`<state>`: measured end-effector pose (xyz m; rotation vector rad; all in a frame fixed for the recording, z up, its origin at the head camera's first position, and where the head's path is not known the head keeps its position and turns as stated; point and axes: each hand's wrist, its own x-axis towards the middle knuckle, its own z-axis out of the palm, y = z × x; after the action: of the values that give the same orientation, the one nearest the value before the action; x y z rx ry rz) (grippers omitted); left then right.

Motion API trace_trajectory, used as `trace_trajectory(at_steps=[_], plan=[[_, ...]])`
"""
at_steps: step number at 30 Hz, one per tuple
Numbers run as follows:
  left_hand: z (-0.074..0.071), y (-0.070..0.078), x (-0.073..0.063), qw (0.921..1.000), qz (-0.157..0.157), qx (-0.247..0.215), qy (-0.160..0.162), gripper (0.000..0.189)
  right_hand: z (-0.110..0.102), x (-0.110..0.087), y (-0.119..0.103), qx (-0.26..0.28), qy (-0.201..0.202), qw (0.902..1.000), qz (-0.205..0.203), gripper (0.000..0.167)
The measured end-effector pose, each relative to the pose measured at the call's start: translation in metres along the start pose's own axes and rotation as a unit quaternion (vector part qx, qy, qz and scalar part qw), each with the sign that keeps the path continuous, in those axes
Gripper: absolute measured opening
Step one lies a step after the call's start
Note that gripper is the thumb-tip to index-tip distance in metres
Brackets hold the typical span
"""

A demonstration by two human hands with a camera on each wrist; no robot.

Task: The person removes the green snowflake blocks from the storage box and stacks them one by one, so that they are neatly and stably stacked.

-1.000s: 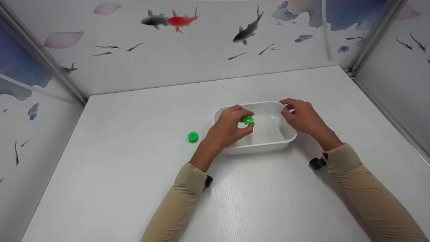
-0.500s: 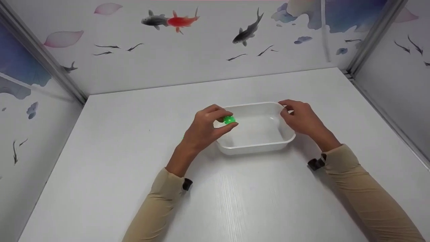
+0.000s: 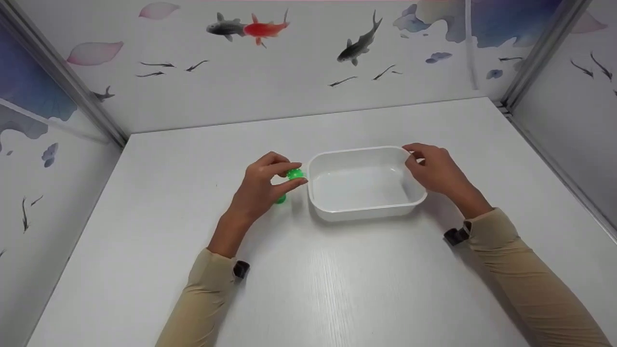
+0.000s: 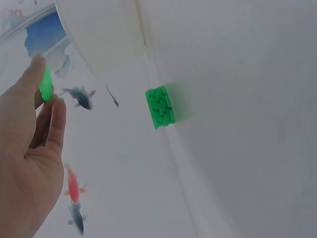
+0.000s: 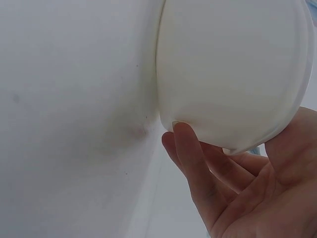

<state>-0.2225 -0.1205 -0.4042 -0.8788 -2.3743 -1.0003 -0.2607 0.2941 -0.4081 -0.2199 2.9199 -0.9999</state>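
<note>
Between thumb and fingertips, my left hand (image 3: 255, 185) pinches a thin green notched disc (image 3: 295, 174), just left of the tub's rim in the head view. A small stack of green notched discs (image 3: 281, 199) is on the table, partly hidden behind that hand. The left wrist view shows this stack (image 4: 160, 107) from the side, apart from the hand, with its toothed layers pressed together. My right hand (image 3: 436, 168) grips the far right corner of a white plastic tub (image 3: 368, 213). In the right wrist view its fingers (image 5: 190, 148) lie against the tub's outer wall.
The white table (image 3: 308, 289) is bounded by a back panel (image 3: 289, 91) printed with fish, and by side panels at left and right. Metal posts (image 3: 544, 53) stand at the back corners.
My left hand has moved left with the green disc, from over the tub to beyond its left rim. The right hand and the tub have stayed in place.
</note>
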Motion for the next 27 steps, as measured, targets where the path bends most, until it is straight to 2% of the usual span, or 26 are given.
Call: trace_trajectory(at_steps=[8,15,19,23,27], plan=[[-0.01,-0.011,-0.004,0.9993,-0.033,0.004,-0.015,0.035,-0.001,-0.003,-0.001,0.003,0.003,1.0,-0.004,0.05],[-0.014,-0.019,-0.009,0.9946,-0.085,0.02,-0.055,0.036,0.0,-0.003,-0.002,0.004,-0.001,1.0,-0.004,0.05],[-0.015,-0.021,-0.01,0.9864,-0.124,0.048,-0.097,0.037,0.0,-0.003,-0.002,0.007,0.0,1.0,-0.002,0.049],[-0.016,-0.02,-0.01,0.973,-0.163,0.085,-0.14,0.036,-0.001,-0.004,-0.002,0.011,0.005,0.9999,-0.006,0.048],[-0.017,-0.021,-0.011,0.9649,-0.176,0.108,-0.162,0.034,-0.001,-0.004,-0.001,0.01,0.009,0.9998,-0.013,0.048]])
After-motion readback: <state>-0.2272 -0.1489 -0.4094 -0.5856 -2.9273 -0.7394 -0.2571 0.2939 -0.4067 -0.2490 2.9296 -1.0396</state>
